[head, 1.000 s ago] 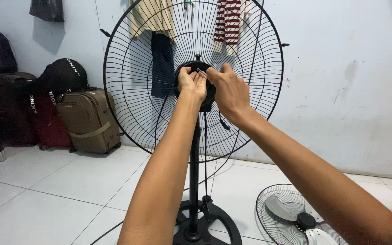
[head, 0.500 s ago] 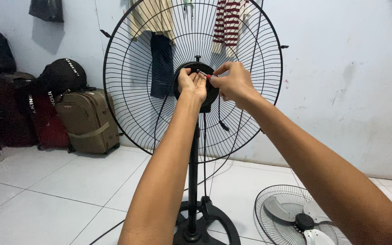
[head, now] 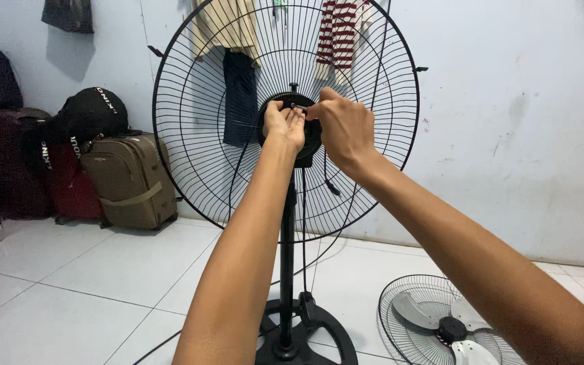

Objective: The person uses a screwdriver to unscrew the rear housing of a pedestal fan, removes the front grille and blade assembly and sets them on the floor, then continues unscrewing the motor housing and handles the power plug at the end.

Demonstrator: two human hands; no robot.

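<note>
Head view shows both hands raised to the black round motor hub (head: 309,145) at the centre of a tall black wire fan guard (head: 197,115) on a pedestal stand (head: 286,270). Left hand (head: 284,126) has its fingers curled against the hub; right hand (head: 343,128) pinches a small thin metal piece (head: 299,107) at the hub's top — what it is cannot be told. A second fan guard with grey blades (head: 441,321) lies on the white tiled floor (head: 103,270).

Two bare hands, the left hand (head: 284,125) and the right hand (head: 346,128), are seen. One round black wire fan guard (head: 197,101) on one black pedestal stand (head: 286,270) is counted, one loose grey-bladed fan head (head: 451,324), one olive fabric suitcase (head: 130,179) and one black backpack (head: 89,115).
</note>
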